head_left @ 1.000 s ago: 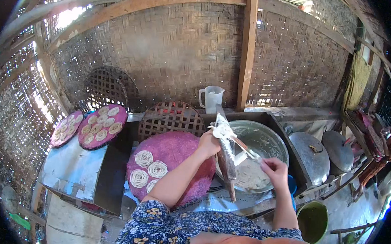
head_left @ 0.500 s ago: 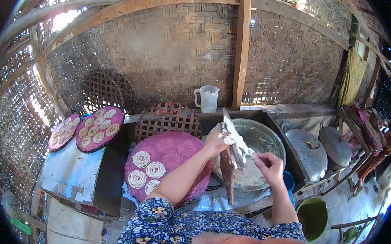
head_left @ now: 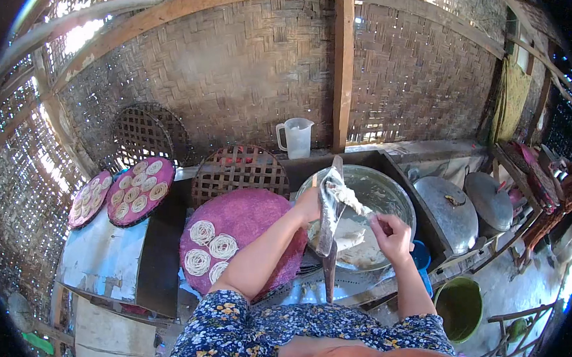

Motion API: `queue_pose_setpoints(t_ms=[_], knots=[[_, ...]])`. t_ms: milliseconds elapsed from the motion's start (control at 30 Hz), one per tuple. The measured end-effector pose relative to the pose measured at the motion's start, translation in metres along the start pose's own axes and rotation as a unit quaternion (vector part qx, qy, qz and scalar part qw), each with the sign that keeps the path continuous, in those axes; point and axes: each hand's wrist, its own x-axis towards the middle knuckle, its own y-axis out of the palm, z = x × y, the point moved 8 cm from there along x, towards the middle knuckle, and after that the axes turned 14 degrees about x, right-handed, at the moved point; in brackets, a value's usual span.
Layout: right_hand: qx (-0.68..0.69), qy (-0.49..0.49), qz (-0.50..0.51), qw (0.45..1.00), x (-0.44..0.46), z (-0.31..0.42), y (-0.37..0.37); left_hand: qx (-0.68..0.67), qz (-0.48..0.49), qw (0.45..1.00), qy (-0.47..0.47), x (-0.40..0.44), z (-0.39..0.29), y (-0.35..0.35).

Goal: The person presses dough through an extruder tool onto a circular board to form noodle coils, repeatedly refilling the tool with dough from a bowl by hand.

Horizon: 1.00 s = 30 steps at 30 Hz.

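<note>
My left hand is closed on a wooden tool with white dough on it, held over the left side of a large metal basin. At the basin's right side, my right hand pinches the end of a small utensil, whose other end is in the dough at the tool. More pale dough lies in the basin. Left of the basin, a round pink tray bears several coiled white noodle rounds.
A clear jug stands behind the basin. Two pink trays of rounds lean at the left. Lidded metal pots stand at the right, with a green bucket below and a blue container beside the basin.
The wooden tool has turned more upright, and my left hand has shifted to its left side. My right hand still holds the utensil at the dough. The whole view has shifted slightly.
</note>
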Motion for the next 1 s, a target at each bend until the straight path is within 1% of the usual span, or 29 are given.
queue_pose_setpoints(t_ms=[33, 67, 133, 167, 267, 300, 400, 433, 467, 500, 533, 567, 600, 667, 700, 733, 800, 833, 933, 967, 1000], knots=[[0.006, -0.003, 0.005, 1.000, -0.003, 0.003, 0.000, -0.005, -0.008, 1.000, -0.007, -0.004, 0.001, -0.003], [0.053, 0.046, 0.017, 0.997, -0.008, -0.007, 0.002, -0.009, -0.017, 1.000, -0.015, -0.006, 0.003, -0.005], [0.147, 0.144, 0.043, 0.978, -0.019, -0.034, 0.002, -0.169, -0.011, 0.985, -0.034, -0.004, 0.021, 0.003], [0.143, 0.174, 0.063, 0.972, -0.021, -0.047, -0.001, -0.204, -0.014, 0.978, -0.034, 0.000, 0.031, 0.008], [0.213, 0.166, -0.021, 0.963, -0.003, -0.061, -0.013, -0.188, 0.038, 0.980, -0.059, -0.008, 0.012, 0.005], [0.135, 0.144, -0.018, 0.980, 0.003, -0.059, -0.018, -0.178, 0.037, 0.983, -0.040, -0.007, 0.010, 0.008], [0.058, 0.147, 0.006, 0.987, 0.004, -0.053, -0.015, -0.203, 0.018, 0.978, -0.042, -0.003, 0.011, 0.014], [0.022, 0.136, 0.025, 0.990, 0.002, -0.040, -0.015, -0.285, 0.018, 0.955, -0.084, -0.011, -0.014, -0.001], [0.059, 0.131, 0.047, 0.988, -0.001, -0.041, -0.013, -0.366, 0.016, 0.922, -0.125, -0.014, -0.024, -0.012], [0.097, 0.128, 0.071, 0.984, -0.008, -0.044, -0.013, -0.379, 0.011, 0.919, -0.110, -0.009, -0.001, -0.012], [0.136, 0.127, 0.094, 0.978, -0.013, -0.047, -0.013, -0.392, 0.007, 0.915, -0.095, -0.008, -0.001, -0.023], [0.253, 0.179, 0.089, 0.947, -0.015, -0.054, -0.015, -0.403, -0.017, 0.912, -0.073, -0.018, 0.002, -0.038], [0.297, 0.196, 0.022, 0.934, -0.014, -0.067, -0.029, -0.414, -0.041, 0.908, -0.052, -0.031, -0.019, -0.062], [0.305, 0.217, -0.058, 0.925, -0.005, -0.076, -0.047, -0.436, -0.050, 0.893, 0.104, -0.037, -0.032, -0.084], [0.306, 0.211, -0.031, 0.928, -0.003, -0.076, -0.041, -0.517, -0.041, 0.846, 0.121, -0.035, -0.033, -0.087], [0.306, 0.205, -0.005, 0.930, -0.002, -0.075, -0.032, -0.629, -0.018, 0.775, 0.063, -0.036, -0.032, -0.085], [0.290, 0.181, 0.065, 0.938, -0.004, -0.073, -0.009, -0.669, 0.029, 0.720, 0.182, -0.038, -0.039, -0.089], [0.291, 0.182, 0.087, 0.935, -0.005, -0.068, 0.004, -0.682, 0.052, 0.702, 0.199, -0.039, -0.040, -0.088], [0.269, 0.170, 0.150, 0.936, 0.003, -0.045, 0.041, -0.721, 0.092, 0.657, 0.199, -0.046, -0.046, -0.073], [0.258, 0.164, 0.170, 0.937, 0.007, -0.037, 0.051, -0.727, 0.100, 0.652, 0.194, -0.047, -0.046, -0.067], [0.234, 0.130, 0.180, 0.947, 0.013, -0.024, 0.055, -0.722, 0.108, 0.653, 0.199, -0.048, -0.047, -0.065]])
